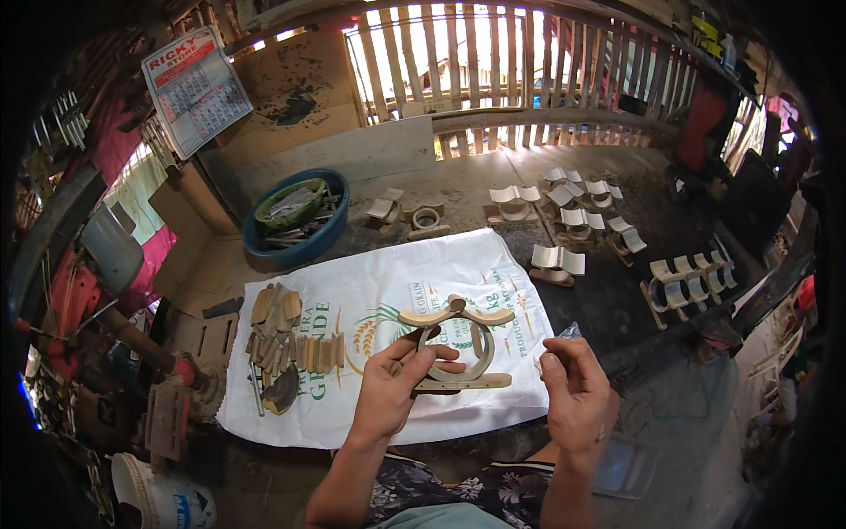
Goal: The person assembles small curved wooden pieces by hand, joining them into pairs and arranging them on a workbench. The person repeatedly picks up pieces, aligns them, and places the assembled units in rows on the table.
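Observation:
My left hand (pixel 389 383) is closed on a wooden holder (pixel 487 357), with fingers and thumb at the left side of its ring. The holder has a ring in the middle, two curved arms on top with a small dark knob between them, and a flat bar below. To its right, apart from it, my right hand (pixel 580 401) is closed in a pinch, with something small and pale at the fingertips that I cannot make out. Under both hands lies a white printed sack (pixel 441 257). On its left side rests a pile of small wooden pieces (pixel 278 331).
A blue basin (pixel 300 258) with a green basket (pixel 291 201) of metal tools stands at the back left. Several similar wooden holders (pixel 557 258) stand at the back and right. A white bucket (pixel 159 502) is at lower left, near a vise-like metal tool (pixel 167 414).

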Available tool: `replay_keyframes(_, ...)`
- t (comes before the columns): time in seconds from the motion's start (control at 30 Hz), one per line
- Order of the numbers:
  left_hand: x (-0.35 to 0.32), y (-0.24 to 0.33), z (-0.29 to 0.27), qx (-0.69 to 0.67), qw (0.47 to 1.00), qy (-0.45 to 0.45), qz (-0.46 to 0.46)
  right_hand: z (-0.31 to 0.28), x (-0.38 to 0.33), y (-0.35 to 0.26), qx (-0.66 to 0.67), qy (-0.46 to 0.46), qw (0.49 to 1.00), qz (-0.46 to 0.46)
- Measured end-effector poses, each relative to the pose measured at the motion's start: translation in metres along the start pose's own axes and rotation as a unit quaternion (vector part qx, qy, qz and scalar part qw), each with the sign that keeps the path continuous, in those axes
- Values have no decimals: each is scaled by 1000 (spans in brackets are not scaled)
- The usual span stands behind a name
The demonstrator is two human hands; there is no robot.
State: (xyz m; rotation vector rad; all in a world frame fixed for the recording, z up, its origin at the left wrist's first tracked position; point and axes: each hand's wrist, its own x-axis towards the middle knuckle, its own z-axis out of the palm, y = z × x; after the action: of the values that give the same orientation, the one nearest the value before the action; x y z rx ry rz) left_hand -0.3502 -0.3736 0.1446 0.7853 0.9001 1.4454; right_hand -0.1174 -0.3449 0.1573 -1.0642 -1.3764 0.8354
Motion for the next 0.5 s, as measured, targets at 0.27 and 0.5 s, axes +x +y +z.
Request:
replay_keyframes(0.27,-8,-5,14,-13,998,52,43,12,-1,-10,-77,-9,989,-122)
replay_keyframes(0.5,-22,-29,43,-13,993,68,96,59,-4,-13,-75,-26,981,-180)
